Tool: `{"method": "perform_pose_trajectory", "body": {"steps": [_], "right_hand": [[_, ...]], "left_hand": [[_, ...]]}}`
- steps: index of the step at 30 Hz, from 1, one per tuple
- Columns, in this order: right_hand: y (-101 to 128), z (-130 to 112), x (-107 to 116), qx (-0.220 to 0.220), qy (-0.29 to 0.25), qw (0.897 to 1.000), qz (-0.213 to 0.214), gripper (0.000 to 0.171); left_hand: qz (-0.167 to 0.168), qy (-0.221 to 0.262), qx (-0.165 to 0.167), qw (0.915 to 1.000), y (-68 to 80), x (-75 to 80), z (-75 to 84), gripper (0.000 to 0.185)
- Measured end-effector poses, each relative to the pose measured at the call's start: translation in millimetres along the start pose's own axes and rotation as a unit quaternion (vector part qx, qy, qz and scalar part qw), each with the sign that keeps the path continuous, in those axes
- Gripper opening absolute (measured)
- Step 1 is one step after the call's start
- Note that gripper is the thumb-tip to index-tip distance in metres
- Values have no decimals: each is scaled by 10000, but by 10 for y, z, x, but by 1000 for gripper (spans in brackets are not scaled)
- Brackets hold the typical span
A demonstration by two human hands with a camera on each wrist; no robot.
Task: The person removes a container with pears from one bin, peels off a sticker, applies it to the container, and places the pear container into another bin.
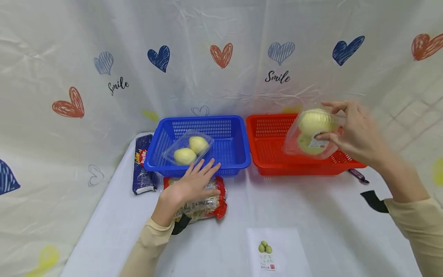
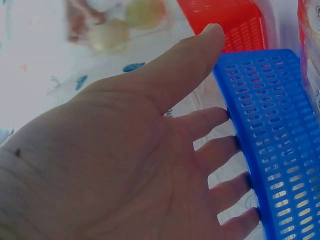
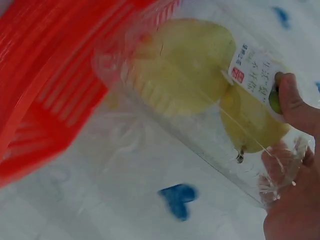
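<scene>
While the red basket (image 1: 270, 154) waits at centre right, the right hand (image 1: 356, 132) pinches a pear pack (image 1: 313, 132) above it — seemingly mid-placement, lowering comes next. At lower centre, the left hand (image 1: 194, 184) lies flat — fingers unclenched — on a noodle bag (image 1: 207, 202).

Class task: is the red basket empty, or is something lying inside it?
Empty: the red basket shows only bare mesh; the right hand holds the pear pack above it.

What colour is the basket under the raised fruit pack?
Red basket, clearest in the head view.
</scene>
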State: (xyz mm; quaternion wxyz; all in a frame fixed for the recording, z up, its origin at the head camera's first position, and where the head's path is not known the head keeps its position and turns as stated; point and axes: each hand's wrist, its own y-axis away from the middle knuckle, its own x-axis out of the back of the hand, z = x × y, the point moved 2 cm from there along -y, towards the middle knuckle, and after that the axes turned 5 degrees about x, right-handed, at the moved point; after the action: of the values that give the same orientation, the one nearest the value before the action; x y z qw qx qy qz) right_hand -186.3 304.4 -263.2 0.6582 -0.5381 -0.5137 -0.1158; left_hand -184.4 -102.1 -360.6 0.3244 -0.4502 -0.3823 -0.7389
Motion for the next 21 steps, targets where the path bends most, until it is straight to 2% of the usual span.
{"method": "perform_pose_trajectory", "body": {"steps": [2, 5, 9, 12, 14, 16, 21], "right_hand": [[-86, 286, -52, -103, 164, 9994, -302, 77], [-142, 637, -151, -278, 325, 9939, -1012, 68], [-154, 960, -320, -899, -47, 9735, -2102, 67], [-175, 1151, -468, -1026, -311, 9577, -2671, 66], [-194, 1275, -553, -953, -408, 9513, -2903, 66], [-220, 1388, -605, -864, -555, 9497, -2957, 63], [-275, 1630, -662, -1170, -610, 9361, -3259, 63]], "left_hand": [[-10, -18, -33, 10000, -1, 12, -14, 80], [-66, -54, -61, 9999, -11, -3, -29, 79], [-108, -80, -64, 9999, -19, -40, -28, 78], [-103, -51, -49, 9999, -20, -64, -20, 78], [-107, -11, -52, 9999, -19, -77, -16, 78], [-88, 15, -63, 9999, -18, -83, -17, 78], [-58, 56, -26, 10000, -8, -74, -43, 77]]}}
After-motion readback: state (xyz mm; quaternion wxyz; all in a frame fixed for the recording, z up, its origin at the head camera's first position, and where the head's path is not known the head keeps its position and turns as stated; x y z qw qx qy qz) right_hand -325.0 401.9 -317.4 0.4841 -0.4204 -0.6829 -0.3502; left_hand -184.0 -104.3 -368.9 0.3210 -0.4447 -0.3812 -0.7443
